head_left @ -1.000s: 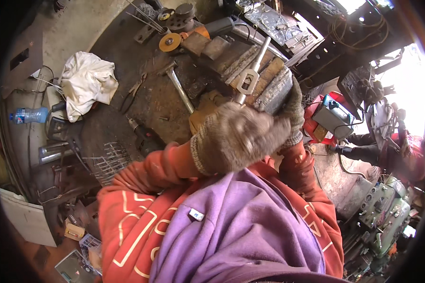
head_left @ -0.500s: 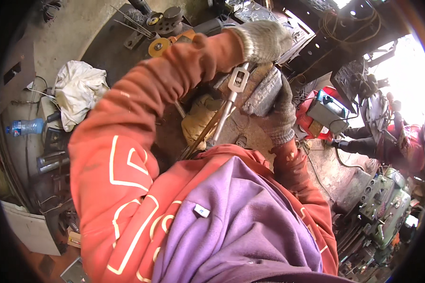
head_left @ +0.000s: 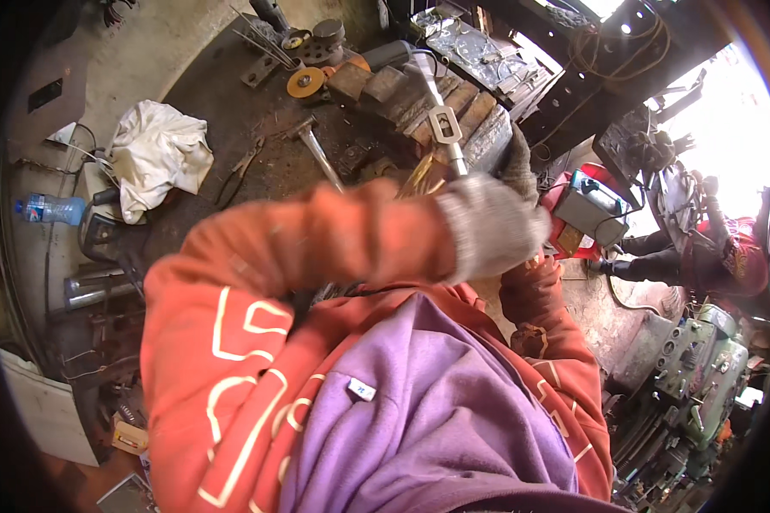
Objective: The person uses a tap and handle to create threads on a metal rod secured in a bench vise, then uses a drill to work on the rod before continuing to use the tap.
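Observation:
A steel tap wrench (head_left: 446, 125) with a slotted middle lies across a group of blocky metal pieces. My left hand (head_left: 498, 227), in a pale knitted glove and smeared by motion, is closed over the wrench's near end; its fingers are hidden. My right hand (head_left: 520, 168), gloved too, presses along the right side of a rough grey metal block (head_left: 489, 139). The left glove covers much of it. Left of the blocks, a hammer (head_left: 319, 154) lies on the dark worktop (head_left: 201, 103), its lower handle behind my left sleeve.
An angle grinder's yellow disc (head_left: 305, 83) is on the worktop, near pliers (head_left: 241, 171). White cloth (head_left: 161, 158) and a plastic bottle (head_left: 53, 209) are at left. A person in red (head_left: 731, 252) is at right, beyond a grey box (head_left: 592, 205); a green machine (head_left: 701, 376) stands nearer.
My left hand has swung from the wrench's far end toward me, and the wrench has turned. Blocks, hammer and grinder are now uncovered. My right hand stays beside the block.

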Demonstrator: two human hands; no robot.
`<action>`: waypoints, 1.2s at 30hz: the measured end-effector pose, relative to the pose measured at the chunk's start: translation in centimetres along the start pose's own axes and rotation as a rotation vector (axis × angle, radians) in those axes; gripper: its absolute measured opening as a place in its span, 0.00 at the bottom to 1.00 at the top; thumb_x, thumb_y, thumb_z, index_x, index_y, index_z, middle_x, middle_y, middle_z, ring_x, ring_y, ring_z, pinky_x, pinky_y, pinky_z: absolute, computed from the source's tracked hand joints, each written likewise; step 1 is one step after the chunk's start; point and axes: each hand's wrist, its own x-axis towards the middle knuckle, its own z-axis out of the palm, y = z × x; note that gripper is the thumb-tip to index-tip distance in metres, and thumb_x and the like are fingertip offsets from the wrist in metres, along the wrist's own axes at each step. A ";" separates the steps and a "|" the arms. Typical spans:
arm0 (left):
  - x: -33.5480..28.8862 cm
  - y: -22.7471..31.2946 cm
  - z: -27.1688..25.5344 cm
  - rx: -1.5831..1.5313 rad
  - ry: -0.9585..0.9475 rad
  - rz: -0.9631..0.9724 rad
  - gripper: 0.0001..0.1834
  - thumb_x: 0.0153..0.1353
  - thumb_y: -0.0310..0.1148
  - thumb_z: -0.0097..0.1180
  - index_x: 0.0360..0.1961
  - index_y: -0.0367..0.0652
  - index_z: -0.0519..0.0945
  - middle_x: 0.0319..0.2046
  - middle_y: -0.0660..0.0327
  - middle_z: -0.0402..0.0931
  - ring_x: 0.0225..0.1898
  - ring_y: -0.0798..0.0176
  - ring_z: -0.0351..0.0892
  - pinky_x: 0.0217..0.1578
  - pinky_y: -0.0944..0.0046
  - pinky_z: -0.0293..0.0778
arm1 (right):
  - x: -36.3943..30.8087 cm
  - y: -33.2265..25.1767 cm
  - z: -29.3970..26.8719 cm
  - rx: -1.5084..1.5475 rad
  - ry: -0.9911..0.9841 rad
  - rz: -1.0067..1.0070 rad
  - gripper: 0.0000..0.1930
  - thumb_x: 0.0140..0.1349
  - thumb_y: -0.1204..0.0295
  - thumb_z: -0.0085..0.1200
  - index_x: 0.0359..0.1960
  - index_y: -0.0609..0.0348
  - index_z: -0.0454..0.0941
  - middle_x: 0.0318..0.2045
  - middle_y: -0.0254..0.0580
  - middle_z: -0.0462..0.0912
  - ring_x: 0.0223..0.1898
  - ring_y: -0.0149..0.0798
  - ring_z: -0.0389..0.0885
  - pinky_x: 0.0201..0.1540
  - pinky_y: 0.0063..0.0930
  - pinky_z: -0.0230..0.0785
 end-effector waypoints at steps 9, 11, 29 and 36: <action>-9.6 -5.9 0.2 0.073 0.701 -0.188 0.16 0.67 0.26 0.67 0.55 0.37 0.85 0.47 0.49 0.89 0.40 0.49 0.89 0.37 0.53 0.84 | 0.3 2.6 0.3 0.060 0.101 -0.068 0.66 0.38 0.64 0.92 0.79 0.53 0.58 0.66 0.43 0.76 0.66 0.41 0.78 0.72 0.41 0.74; -8.2 -7.9 0.4 0.111 0.840 -0.149 0.16 0.66 0.25 0.68 0.55 0.37 0.86 0.47 0.49 0.89 0.40 0.48 0.89 0.39 0.51 0.84 | 0.2 3.5 0.5 0.100 0.041 -0.019 0.67 0.38 0.64 0.92 0.80 0.53 0.57 0.67 0.44 0.75 0.66 0.42 0.78 0.71 0.41 0.75; 8.1 -9.5 -1.7 -0.460 0.234 0.236 0.15 0.71 0.33 0.65 0.55 0.39 0.86 0.43 0.51 0.87 0.44 0.49 0.89 0.48 0.54 0.84 | 0.1 5.6 0.5 -0.317 0.028 -0.063 0.50 0.46 0.43 0.82 0.69 0.52 0.76 0.54 0.51 0.89 0.47 0.52 0.92 0.51 0.46 0.84; -6.2 -2.1 -5.4 -0.667 -0.234 0.109 0.09 0.72 0.37 0.62 0.47 0.46 0.88 0.34 0.59 0.86 0.36 0.53 0.89 0.34 0.54 0.84 | 0.7 2.1 -0.6 -0.194 0.122 -0.116 0.64 0.43 0.48 0.84 0.81 0.52 0.58 0.49 0.54 0.89 0.42 0.63 0.91 0.43 0.53 0.84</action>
